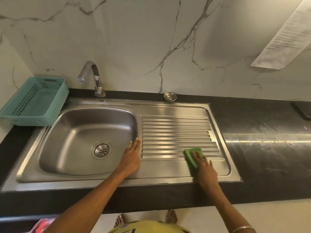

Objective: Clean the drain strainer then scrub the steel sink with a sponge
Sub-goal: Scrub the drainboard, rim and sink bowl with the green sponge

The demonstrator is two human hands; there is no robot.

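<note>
Two flat hands: left hand [132,154] rests on sink [50,167], right hand [204,167] presses sponge [191,154].

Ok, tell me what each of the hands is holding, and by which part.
Right hand presses the green sponge flat from above with straight fingers, no curled grip. Left hand rests open on the sink, holding nothing.

Green sponge [193,154]; teal perforated basket [36,101]; black counter [260,132]; white grey-veined marble wall [151,39].
</note>
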